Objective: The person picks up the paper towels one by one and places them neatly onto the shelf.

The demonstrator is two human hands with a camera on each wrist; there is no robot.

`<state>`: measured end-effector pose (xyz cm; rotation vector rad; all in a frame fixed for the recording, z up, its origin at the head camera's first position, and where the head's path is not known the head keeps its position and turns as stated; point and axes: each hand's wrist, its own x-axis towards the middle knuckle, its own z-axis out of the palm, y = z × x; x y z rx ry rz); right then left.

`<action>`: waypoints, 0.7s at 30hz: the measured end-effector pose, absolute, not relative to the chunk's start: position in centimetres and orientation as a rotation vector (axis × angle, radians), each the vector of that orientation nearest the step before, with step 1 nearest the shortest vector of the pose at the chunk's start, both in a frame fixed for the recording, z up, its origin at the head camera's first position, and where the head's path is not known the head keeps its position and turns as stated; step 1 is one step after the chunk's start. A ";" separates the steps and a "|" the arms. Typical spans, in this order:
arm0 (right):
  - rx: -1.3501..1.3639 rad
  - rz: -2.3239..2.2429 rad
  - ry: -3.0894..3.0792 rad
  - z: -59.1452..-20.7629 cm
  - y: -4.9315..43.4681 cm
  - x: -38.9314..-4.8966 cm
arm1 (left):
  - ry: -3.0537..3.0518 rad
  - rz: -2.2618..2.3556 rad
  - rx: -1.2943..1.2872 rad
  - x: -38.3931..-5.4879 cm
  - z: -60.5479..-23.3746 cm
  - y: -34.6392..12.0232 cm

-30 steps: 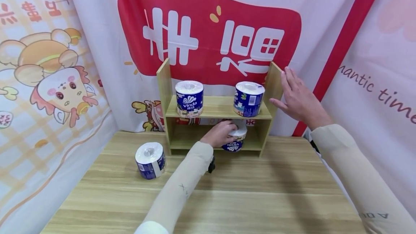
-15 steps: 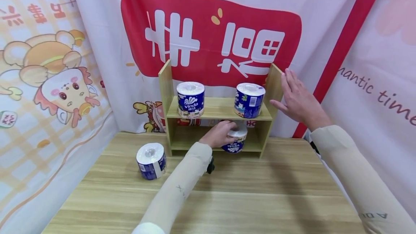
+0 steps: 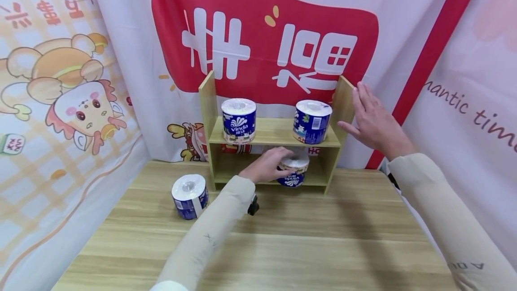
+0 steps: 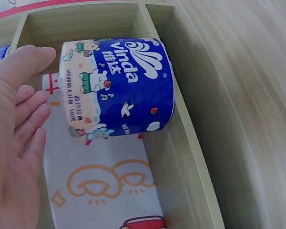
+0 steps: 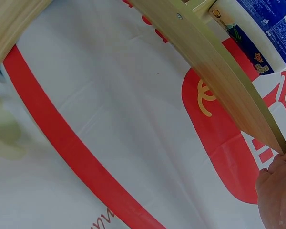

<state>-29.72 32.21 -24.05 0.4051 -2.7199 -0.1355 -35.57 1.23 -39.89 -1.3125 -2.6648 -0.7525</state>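
Observation:
A toilet paper roll [image 3: 292, 178] in blue Vinda wrapping stands on the lower shelf, towards its right side. My left hand [image 3: 264, 165] is beside it; in the left wrist view the loosely bent fingers and thumb of the left hand [image 4: 19, 114] stand apart from the roll [image 4: 119, 90]. My right hand [image 3: 375, 125], fingers fairly straight, rests against the top of the wooden shelf's right side panel [image 3: 343, 102]. In the right wrist view the right hand [image 5: 279, 191] touches the panel's end.
Two more rolls, one at left [image 3: 238, 122] and one at right [image 3: 313, 122], stand on the upper shelf. Another roll [image 3: 190, 196] stands on the wooden table [image 3: 307, 246] left of the shelf, close to my left forearm. Printed cloths [image 3: 262, 48] hang behind and at both sides.
My left hand has let go of the roll on the lower shelf and drawn slightly left. The right hand has stayed at the side panel. The head view has shifted a little.

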 end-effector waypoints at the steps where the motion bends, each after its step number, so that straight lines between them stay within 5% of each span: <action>1: 0.406 -0.138 -2.720 -24.0 32.2 -29.7 | -2.661 -0.753 -1.313 -35.4 -39.7 1.0; 21: 0.391 -0.092 -2.735 -24.3 32.2 -30.0 | -2.768 -0.724 -1.284 -32.8 -35.5 -3.2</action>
